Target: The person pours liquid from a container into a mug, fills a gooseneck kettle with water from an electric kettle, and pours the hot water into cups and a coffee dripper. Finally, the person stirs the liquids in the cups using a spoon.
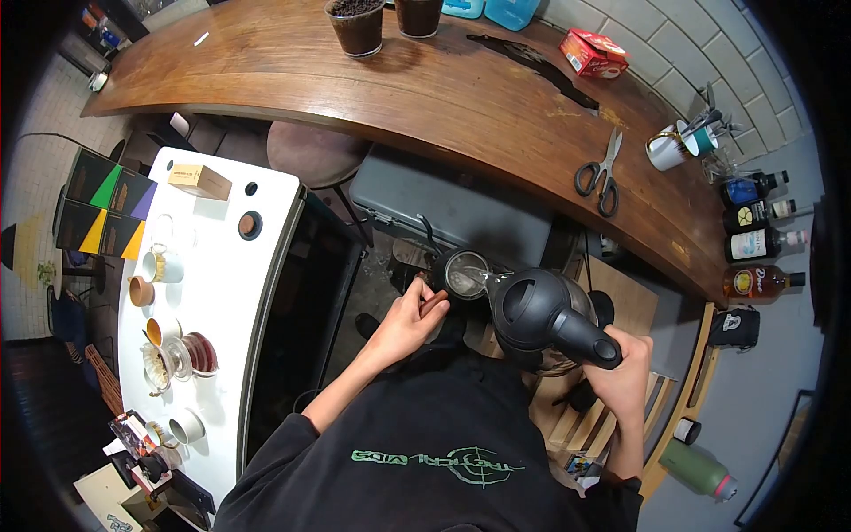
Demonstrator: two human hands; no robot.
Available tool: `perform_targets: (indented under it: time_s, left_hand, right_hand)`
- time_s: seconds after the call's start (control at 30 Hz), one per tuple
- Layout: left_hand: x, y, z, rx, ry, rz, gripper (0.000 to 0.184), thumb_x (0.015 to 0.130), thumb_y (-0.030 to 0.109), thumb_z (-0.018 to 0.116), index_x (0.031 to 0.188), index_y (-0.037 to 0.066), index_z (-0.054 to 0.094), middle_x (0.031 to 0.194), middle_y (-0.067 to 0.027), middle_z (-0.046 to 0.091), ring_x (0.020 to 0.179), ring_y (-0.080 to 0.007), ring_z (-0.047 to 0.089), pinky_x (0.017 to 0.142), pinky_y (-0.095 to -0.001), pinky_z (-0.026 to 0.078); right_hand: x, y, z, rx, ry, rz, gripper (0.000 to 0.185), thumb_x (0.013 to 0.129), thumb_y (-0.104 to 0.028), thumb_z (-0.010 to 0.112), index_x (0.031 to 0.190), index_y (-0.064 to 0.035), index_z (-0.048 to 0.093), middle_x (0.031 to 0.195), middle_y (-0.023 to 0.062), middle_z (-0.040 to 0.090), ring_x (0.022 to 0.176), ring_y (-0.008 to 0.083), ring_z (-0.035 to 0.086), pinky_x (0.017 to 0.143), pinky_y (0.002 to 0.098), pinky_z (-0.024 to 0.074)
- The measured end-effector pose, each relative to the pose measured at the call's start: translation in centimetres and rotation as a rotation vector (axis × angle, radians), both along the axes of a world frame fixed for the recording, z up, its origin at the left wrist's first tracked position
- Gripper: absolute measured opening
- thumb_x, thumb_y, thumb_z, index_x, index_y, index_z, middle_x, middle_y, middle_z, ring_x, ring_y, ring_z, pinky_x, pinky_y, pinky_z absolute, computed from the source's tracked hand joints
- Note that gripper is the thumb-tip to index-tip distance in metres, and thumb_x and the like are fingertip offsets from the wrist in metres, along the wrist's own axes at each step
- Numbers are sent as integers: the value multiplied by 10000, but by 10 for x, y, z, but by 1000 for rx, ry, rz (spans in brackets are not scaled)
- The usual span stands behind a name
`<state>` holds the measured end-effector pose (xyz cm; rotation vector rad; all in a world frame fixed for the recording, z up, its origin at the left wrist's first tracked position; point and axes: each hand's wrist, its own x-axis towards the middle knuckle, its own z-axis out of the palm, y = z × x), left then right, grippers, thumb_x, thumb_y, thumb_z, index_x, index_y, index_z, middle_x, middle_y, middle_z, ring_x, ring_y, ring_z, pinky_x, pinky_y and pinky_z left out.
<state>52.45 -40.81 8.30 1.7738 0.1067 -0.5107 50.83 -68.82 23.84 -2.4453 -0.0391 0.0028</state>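
Note:
My right hand [620,371] is wrapped round the handle of a black-lidded electric kettle [532,310]. The kettle is tilted to the left, its spout over the open top of a small dark gooseneck kettle [464,274]. Water shows inside that smaller kettle, and a stream seems to run into it from the spout. Closed round its brown wooden handle [433,303] is my left hand [409,312]. The thin curved spout points away from me.
Ahead curves a wooden counter [461,89] with scissors [601,173], a red box [594,55] and cups of dark grounds [356,31]. At left, a white table [222,319] carries cups and a glass dripper [182,357]. Bottles [753,244] line the right wall; a grey case [443,204] lies below the counter.

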Motion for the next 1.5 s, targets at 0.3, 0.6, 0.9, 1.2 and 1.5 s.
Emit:
perform_targets:
  time_s: [0.3, 0.6, 0.9, 1.2, 1.5]
  left_hand:
    - [-1, -1, -1, 29, 4, -7, 296, 975, 272, 608, 949, 34, 434, 732, -142, 608, 647, -182, 544, 640, -350, 442]
    - [-5, -3, -1, 11, -28, 14, 272, 978, 233, 611, 914, 40, 431, 674, -50, 522, 653, -91, 463, 598, -292, 392]
    - [-9, -6, -1, -23, -85, 42, 264, 978, 232, 609, 929, 43, 432, 678, -45, 513, 651, -99, 459, 608, -294, 394]
    - [-10, -7, -1, -12, -39, -7, 296, 976, 266, 602, 958, 38, 414, 808, -175, 661, 671, -203, 575, 683, -360, 467]
    - [-13, -8, 2, -9, -61, -4, 295, 982, 254, 596, 961, 29, 406, 977, -233, 698, 809, -227, 663, 749, -358, 492]
  right_hand:
    - [-2, -2, 3, -34, 23, 28, 104, 643, -17, 692, 686, 13, 602, 569, 185, 528, 515, 301, 609, 520, 310, 435]
    - [-4, -3, 0, -16, 1, -1, 148, 621, -21, 682, 645, 8, 539, 549, 153, 448, 487, 263, 504, 515, 312, 397]
    - [-5, -6, 1, -29, 12, 31, 107, 645, -15, 701, 674, 13, 603, 566, 188, 527, 504, 304, 601, 521, 309, 437]
    - [-8, -7, -5, 3, -20, -1, 146, 634, -23, 694, 649, 9, 552, 549, 149, 454, 481, 255, 505, 513, 306, 395]
    - [-10, -10, -1, 11, -13, 2, 153, 630, -20, 695, 647, 6, 545, 549, 148, 454, 487, 266, 505, 510, 310, 392]
